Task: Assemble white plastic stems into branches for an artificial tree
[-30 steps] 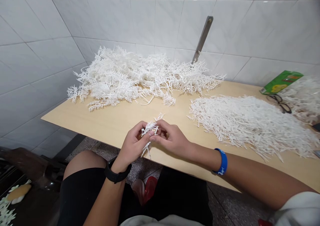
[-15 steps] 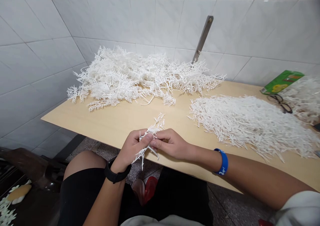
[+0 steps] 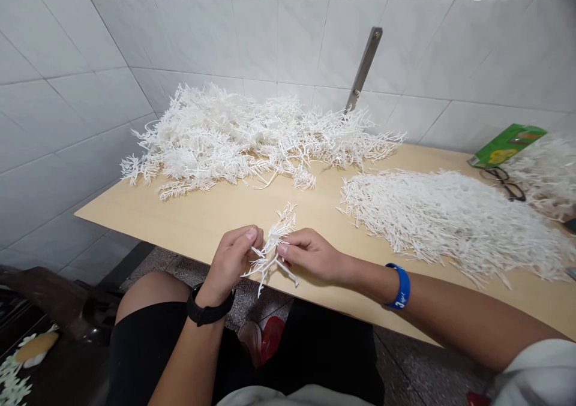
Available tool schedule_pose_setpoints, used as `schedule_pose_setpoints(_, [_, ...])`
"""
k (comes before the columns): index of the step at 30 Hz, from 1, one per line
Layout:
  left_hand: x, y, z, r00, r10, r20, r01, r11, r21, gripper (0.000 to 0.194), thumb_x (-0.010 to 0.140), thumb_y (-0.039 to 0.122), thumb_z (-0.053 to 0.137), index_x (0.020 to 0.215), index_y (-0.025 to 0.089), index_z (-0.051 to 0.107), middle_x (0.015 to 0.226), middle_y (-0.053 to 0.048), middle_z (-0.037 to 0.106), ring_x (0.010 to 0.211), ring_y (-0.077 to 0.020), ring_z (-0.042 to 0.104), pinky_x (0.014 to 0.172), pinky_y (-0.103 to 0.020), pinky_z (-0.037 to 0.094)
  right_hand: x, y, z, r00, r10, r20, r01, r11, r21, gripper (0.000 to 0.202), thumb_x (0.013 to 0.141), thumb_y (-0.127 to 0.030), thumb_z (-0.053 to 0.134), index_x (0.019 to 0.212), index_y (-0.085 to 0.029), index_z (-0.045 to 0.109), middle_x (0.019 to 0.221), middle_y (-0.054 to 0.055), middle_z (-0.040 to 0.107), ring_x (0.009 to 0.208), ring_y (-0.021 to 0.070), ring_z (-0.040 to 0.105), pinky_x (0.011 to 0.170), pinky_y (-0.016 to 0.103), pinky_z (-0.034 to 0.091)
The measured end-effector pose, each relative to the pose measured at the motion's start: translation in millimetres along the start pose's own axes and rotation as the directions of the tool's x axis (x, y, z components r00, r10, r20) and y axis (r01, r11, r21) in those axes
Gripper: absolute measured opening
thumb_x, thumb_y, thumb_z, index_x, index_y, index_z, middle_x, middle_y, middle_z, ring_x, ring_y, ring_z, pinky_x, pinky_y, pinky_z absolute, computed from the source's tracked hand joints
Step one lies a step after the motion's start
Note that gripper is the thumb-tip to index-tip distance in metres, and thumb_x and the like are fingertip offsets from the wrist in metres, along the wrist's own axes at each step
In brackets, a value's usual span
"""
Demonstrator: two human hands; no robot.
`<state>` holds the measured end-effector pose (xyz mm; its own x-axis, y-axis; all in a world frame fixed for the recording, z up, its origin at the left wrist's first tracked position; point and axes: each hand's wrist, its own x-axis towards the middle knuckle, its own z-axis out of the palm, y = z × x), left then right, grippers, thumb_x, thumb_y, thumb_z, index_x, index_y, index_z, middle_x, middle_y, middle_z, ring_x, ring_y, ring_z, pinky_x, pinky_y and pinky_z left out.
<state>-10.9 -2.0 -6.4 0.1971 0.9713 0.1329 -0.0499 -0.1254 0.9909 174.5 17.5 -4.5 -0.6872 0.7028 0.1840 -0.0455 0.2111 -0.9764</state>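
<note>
At the table's [image 3: 180,217] near edge, approx. mid-view, is the sprig [image 3: 275,233]: white, matte, thin-stemmed, prob. plastic. Upper part is a dense tuft of fine needle-like tips; lower part forks into several bare, stiffer prongs splayed down & out, at least one poking past the edge over the floor. It's held tilted, tuft up and away from the wearer.

R hand [image 3: 310,253] has it pinched btw. thumb & index near the middle, other fingers curled under. L hand [image 3: 231,256] is curled, thumb pressed to the index side, right beside a prong; can't tell if it grips a tip or just touches.

Hard to make out: the sprig's top runs visually into small loose bits [image 3: 288,211] on the table, so no clear end. R fingertips cover part of the stem; L fingers' inner side is hidden.

Behind: big tangled pile [image 3: 261,130], same white stuff, hiding the foot of a metal bar [image 3: 363,70]. To the R, a flatter heap [image 3: 450,220] of short pcs, too dense to count. Far-R pile [image 3: 551,169] is blurry & cut off by the frame, next to a green box [image 3: 508,146] & glasses [image 3: 504,184]. Blue wristband [image 3: 398,286] lettering: only partly in view, illegible.
</note>
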Motion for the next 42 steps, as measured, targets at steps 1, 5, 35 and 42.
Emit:
schedule_pose_setpoints(1, [1, 0, 0.3, 1.000, 0.002, 0.003, -0.003, 1.000, 0.029, 0.046, 0.092, 0.050, 0.052, 0.059, 0.020, 0.039, 0.057, 0.004, 0.030, 0.052, -0.0109, 0.027, 0.050, -0.026, 0.024, 0, 0, 0, 1.000, -0.003, 0.000, 0.003, 1.000, 0.009, 0.048, 0.094, -0.052, 0.051, 0.063, -0.016, 0.052, 0.057, -0.002, 0.049, 0.054, 0.0096, 0.044, 0.052, 0.023, 0.037])
schedule_pose_setpoints(5, [3, 0, 1.8, 0.999, -0.003, 0.033, -0.001, 0.991, 0.136, 0.045, 0.093, 0.051, 0.051, 0.063, 0.020, 0.040, 0.057, 0.005, 0.034, 0.052, -0.0103, 0.028, 0.050, -0.025, 0.025, 1, 2, 1, 1.000, -0.021, -0.022, 0.022, 0.999, 0.047, 0.044, 0.095, -0.048, 0.053, 0.066, -0.015, 0.056, 0.060, -0.001, 0.052, 0.056, 0.0094, 0.045, 0.054, 0.023, 0.038])
schedule_pose_setpoints(35, [6, -2, 8.8, 0.991, 0.134, -0.016, -0.128, 0.970, 0.207, 0.059, 0.101, 0.055, 0.030, 0.134, 0.016, 0.060, 0.142, -0.012, 0.057, 0.135, -0.0266, 0.049, 0.117, -0.041, 0.033, 2, 8, 2, 0.966, -0.098, -0.239, 0.058, 0.984, -0.166, 0.035, 0.098, -0.038, 0.048, 0.072, -0.016, 0.056, 0.064, 0.000, 0.053, 0.059, 0.0112, 0.049, 0.060, 0.025, 0.040])
schedule_pose_setpoints(42, [2, 1, 7.6, 0.988, 0.055, 0.143, -0.084, 0.975, 0.207, 0.051, 0.095, 0.051, 0.052, 0.135, 0.019, 0.060, 0.132, -0.010, 0.066, 0.119, -0.0263, 0.062, 0.103, -0.034, 0.047, 1, 8, 4, 0.977, -0.154, -0.149, 0.129, 0.978, -0.165, 0.025, 0.097, -0.028, 0.045, 0.077, -0.017, 0.054, 0.065, 0.000, 0.054, 0.060, 0.0121, 0.051, 0.061, 0.025, 0.043])
